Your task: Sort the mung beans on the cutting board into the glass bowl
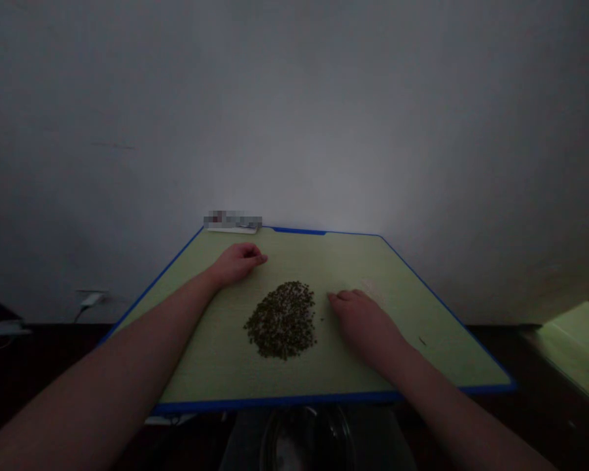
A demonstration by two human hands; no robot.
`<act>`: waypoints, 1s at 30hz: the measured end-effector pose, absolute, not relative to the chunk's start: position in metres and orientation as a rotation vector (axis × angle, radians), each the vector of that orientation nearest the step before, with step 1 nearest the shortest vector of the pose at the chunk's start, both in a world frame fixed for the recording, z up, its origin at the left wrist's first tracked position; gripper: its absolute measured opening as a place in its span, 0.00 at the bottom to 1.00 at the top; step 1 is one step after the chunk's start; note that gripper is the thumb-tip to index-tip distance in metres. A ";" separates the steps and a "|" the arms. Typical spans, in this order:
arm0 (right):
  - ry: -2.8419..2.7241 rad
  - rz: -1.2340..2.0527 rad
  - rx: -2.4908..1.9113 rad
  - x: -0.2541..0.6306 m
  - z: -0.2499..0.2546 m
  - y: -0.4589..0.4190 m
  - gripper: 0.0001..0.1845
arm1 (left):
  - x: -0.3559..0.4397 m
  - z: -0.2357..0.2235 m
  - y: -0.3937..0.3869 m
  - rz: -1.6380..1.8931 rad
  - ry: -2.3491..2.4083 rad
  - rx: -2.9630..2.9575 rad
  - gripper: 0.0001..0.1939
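Head-height view, forward and down

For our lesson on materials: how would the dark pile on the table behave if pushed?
The pile looks loose and grainy, so it would probably spread rather than slide as one. Its stray bits seem tiny, so each is likely light.

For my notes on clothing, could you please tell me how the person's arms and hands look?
The left hand and right hand wear no gloves. The left forearm and right forearm are bare, with no sleeve, watch or bracelet in view. Rings: too dark to tell.
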State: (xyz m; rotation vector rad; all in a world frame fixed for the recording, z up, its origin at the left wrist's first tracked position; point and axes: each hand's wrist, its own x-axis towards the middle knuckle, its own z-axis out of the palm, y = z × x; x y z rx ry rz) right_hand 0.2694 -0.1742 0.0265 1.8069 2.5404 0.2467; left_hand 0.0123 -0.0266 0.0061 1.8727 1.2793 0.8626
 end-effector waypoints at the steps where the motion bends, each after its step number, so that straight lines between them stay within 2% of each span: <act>1: 2.525 0.253 1.815 0.273 0.027 -0.172 0.23 | 0.013 0.006 -0.027 0.865 1.277 1.877 0.16; 4: 2.504 0.268 1.879 0.287 0.033 -0.167 0.23 | 0.013 0.007 -0.027 0.869 1.275 1.887 0.16; 8: 2.488 0.307 2.178 0.304 0.053 -0.161 0.15 | 0.012 0.005 -0.026 0.868 1.276 1.895 0.16; 15: 2.591 -0.056 2.117 0.290 0.057 -0.143 0.09 | 0.012 0.007 -0.027 0.848 1.313 1.884 0.16; 21: 2.516 -0.060 2.115 0.289 0.042 -0.119 0.09 | 0.014 0.009 -0.029 0.853 1.304 1.889 0.16; 30: 2.317 -0.013 2.216 0.340 0.044 -0.103 0.10 | 0.013 0.005 -0.025 0.846 1.318 1.920 0.16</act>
